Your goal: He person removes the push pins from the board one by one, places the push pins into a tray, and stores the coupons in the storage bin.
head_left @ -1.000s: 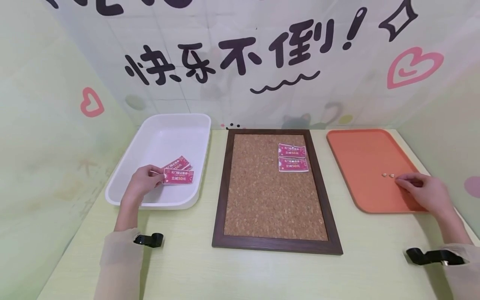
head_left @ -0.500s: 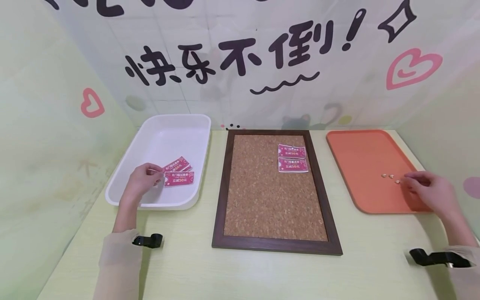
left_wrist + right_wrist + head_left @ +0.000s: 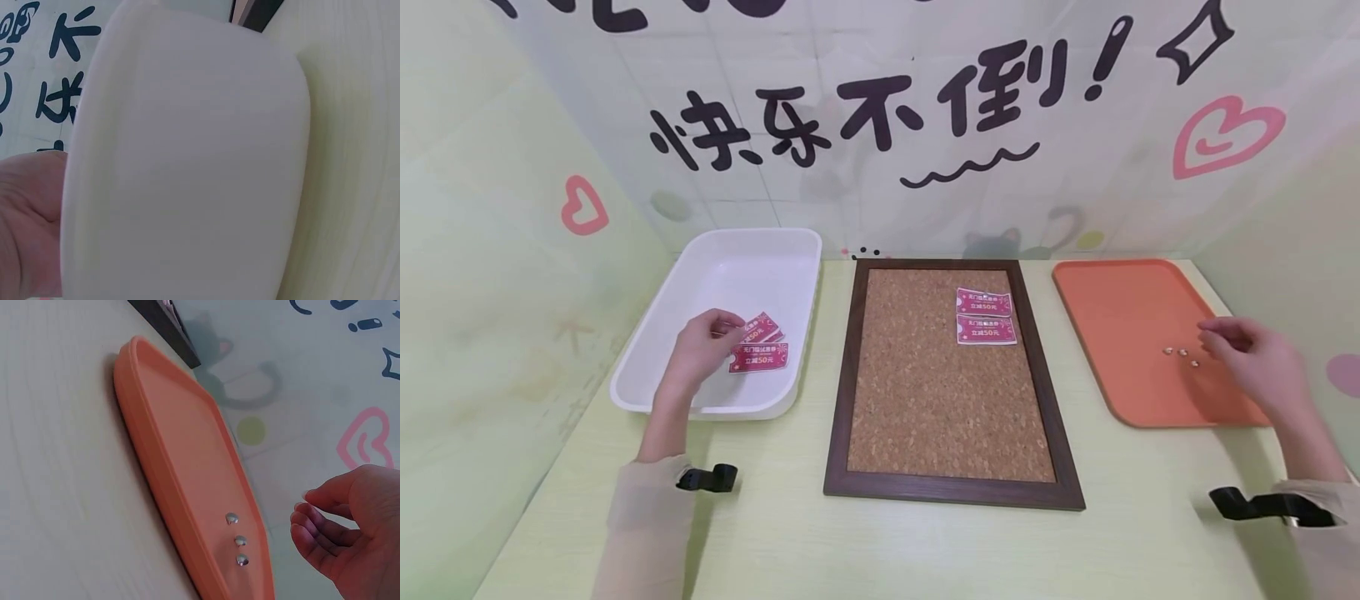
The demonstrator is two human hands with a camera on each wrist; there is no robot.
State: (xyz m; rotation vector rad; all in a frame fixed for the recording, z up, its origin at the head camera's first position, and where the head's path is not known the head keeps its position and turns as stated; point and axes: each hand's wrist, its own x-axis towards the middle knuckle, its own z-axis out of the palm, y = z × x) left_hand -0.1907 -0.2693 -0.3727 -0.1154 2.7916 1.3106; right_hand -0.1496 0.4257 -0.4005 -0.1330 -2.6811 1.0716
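At left I see white-edged pink coupons (image 3: pixel 758 358) in a smooth tub (image 3: pixel 745 267), left hand (image 3: pixel 703 348) beside them, pinch unclear; right hand (image 3: pixel 1258 358) loosely curled near shiny studs (image 3: pixel 240 541).

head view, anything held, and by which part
The left hand covers the left end of the tilted coupon; a pinch cannot be confirmed. Nothing shows in the right hand; something small could hide.

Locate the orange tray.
In the head view, the orange tray lies right of the framed corkboard, with the right hand over its right edge.
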